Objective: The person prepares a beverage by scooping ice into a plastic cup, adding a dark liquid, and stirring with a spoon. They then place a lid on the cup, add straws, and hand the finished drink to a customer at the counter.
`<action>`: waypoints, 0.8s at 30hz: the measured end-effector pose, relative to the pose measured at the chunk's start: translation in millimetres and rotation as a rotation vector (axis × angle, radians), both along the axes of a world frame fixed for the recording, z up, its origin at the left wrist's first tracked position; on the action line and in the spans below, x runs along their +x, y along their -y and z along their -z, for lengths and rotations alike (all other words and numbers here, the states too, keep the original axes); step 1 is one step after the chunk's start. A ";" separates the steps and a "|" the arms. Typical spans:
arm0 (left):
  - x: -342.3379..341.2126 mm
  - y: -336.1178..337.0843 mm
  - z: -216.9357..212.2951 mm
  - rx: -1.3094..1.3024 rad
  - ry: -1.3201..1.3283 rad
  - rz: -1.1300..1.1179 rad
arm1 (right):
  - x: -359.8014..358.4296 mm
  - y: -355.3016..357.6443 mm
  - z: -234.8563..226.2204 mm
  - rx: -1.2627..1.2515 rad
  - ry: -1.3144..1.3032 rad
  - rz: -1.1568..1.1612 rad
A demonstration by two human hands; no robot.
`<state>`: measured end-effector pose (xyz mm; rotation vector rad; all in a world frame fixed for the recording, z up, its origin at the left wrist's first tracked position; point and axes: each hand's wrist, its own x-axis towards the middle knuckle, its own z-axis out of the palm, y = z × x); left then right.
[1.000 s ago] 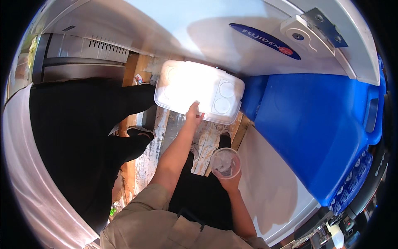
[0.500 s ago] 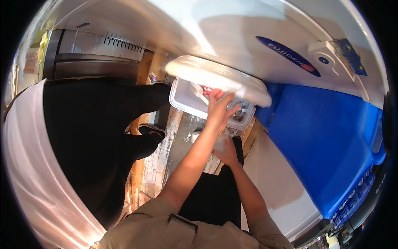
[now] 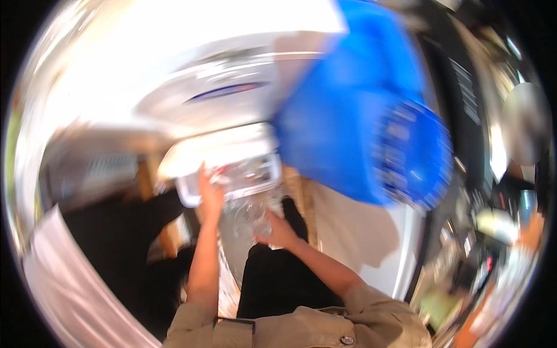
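Observation:
Motion smears the whole picture. A white plastic tub [image 3: 188,196] stands in front of me, its pale lid [image 3: 217,148] raised along the far side. My left hand [image 3: 211,191] reaches over the tub's near left part, close to a small red and white item [image 3: 218,173]; its fingers are too blurred to show a grip. Small dark and clear items [image 3: 255,168] lie inside. Nearer to me, below the tub, my right hand [image 3: 279,231] is closed around a clear plastic thing [image 3: 261,223] that looks like a cup. Its exact shape is blurred.
A large blue plastic container [image 3: 331,133] stands right of the tub. Behind the tub rises a white appliance [image 3: 180,113]. A person in black trousers [image 3: 116,243] is close on my left. At the far right, another person's hand [image 3: 531,231] is near cluttered items.
The view has swung right, bringing the blue container's round end and the cluttered right side into sight. My left hand has drawn back from inside the tub toward its near left part.

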<state>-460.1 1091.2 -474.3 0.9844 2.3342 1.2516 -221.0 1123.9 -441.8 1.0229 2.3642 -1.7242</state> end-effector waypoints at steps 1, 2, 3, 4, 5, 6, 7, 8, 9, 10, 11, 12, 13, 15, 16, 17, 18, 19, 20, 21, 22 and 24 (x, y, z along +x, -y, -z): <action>17.9 17.5 -9.1 -0.059 0.216 -0.078 | 30.5 12.1 -20.8 0.026 0.016 0.021; 32.8 55.0 -2.3 -0.148 0.125 -0.012 | 57.9 32.4 -49.5 0.042 0.035 0.050; 42.5 90.3 9.1 -0.592 0.096 0.176 | 87.0 53.6 -69.0 0.082 0.003 0.095; 55.8 125.4 37.4 -0.665 0.215 0.360 | 113.1 66.2 -86.2 0.127 -0.040 0.121; 65.6 155.2 44.2 -0.802 0.344 0.512 | 128.9 83.5 -102.5 0.130 -0.030 0.202; 82.3 180.9 39.5 -0.933 0.632 0.592 | 142.5 98.5 -118.2 0.130 -0.028 0.262; 99.9 201.3 28.3 -1.080 0.900 0.596 | 153.3 108.6 -134.9 0.124 -0.040 0.301; 118.1 218.3 11.4 -1.188 0.995 0.647 | 160.7 119.5 -151.2 0.130 -0.025 0.354; 131.2 221.1 4.0 -1.216 0.709 1.004 | 165.5 127.7 -171.8 0.134 -0.019 0.397; 154.4 219.7 -31.0 -1.007 0.385 1.020 | 172.3 132.1 -186.0 0.146 -0.008 0.418; 153.6 215.7 -44.3 -0.894 0.226 1.086 | 167.3 138.2 -196.4 0.175 -0.018 0.501; 154.3 207.0 -51.7 -0.968 0.295 1.112 | 166.8 143.7 -209.6 0.187 -0.061 0.591; 157.1 192.2 -71.9 -0.944 0.389 1.148 | 167.8 143.9 -225.9 0.199 -0.105 0.665; 176.0 133.5 -155.3 -0.742 0.609 1.267 | 173.9 137.4 -268.4 0.254 -0.221 0.777; 189.2 101.3 -207.0 -0.643 0.708 1.338 | 179.6 137.2 -277.5 0.287 -0.223 0.829; 202.3 76.8 -250.8 -0.523 0.796 1.410 | 183.2 138.6 -284.2 0.338 -0.223 0.855; 218.2 56.1 -288.6 -0.452 0.850 1.468 | 190.0 138.5 -291.3 0.372 -0.217 0.904; 236.6 39.7 -321.3 -0.385 0.892 1.522 | 197.6 137.9 -308.4 0.361 -0.209 0.952; 253.9 31.4 -343.8 -0.308 0.911 1.543 | 204.1 137.6 -322.9 0.392 -0.237 0.965; 270.2 24.7 -360.4 -0.222 0.932 1.562 | 211.5 135.4 -335.5 0.429 -0.264 0.971; 284.9 22.0 -372.5 -0.225 0.912 1.527 | 220.4 133.7 -351.0 0.463 -0.286 0.974; 312.8 19.2 -392.5 -0.237 0.871 1.459 | 240.5 130.4 -374.0 0.480 -0.338 0.997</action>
